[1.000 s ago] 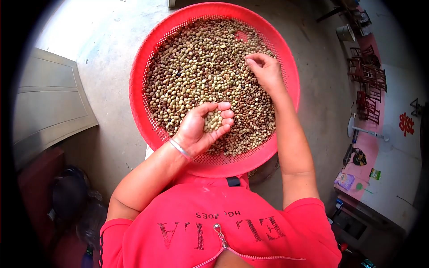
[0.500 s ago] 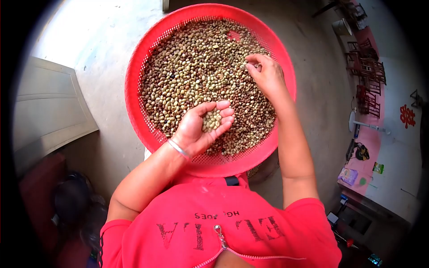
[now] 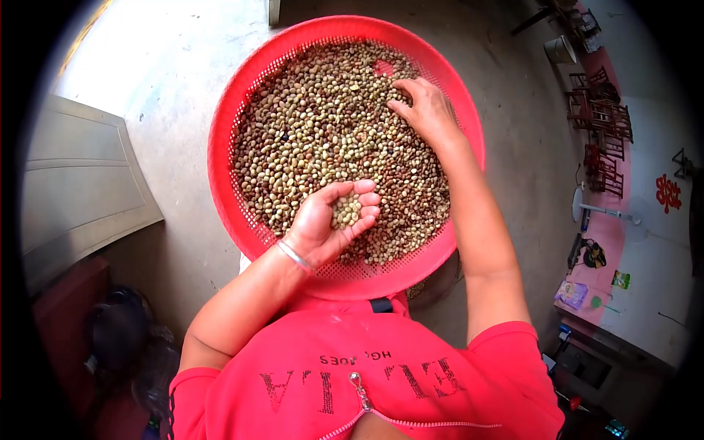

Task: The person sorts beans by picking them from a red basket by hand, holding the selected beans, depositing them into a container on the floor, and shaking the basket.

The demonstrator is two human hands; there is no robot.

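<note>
A round red plastic basket [image 3: 222, 147] with mesh sides holds a broad layer of small brown, tan and greenish beans [image 3: 308, 110], which look like dried coffee beans. My left hand [image 3: 323, 224], with a bracelet at the wrist, is cupped palm up above the near part of the layer. In its palm lies a small heap of pale beans [image 3: 346, 211]. Over the far right part of the layer, my right hand [image 3: 429, 110] reaches down with thumb and forefinger apart. No bean shows between them; the undersides of its fingers are hidden.
Right up against the basket's near rim is my red shirt [image 3: 352, 367]. A pale panel [image 3: 88, 191] stands on the left over the concrete floor [image 3: 176, 125]. Along the right wall are wooden chairs [image 3: 605, 117], a fan [image 3: 579, 204] and a white bucket [image 3: 561, 49].
My right hand has shifted slightly up and left, and its thumb and forefinger have spread from a near pinch. My left hand stays cupped around the pale beans. The basket sits slightly lower in view.
</note>
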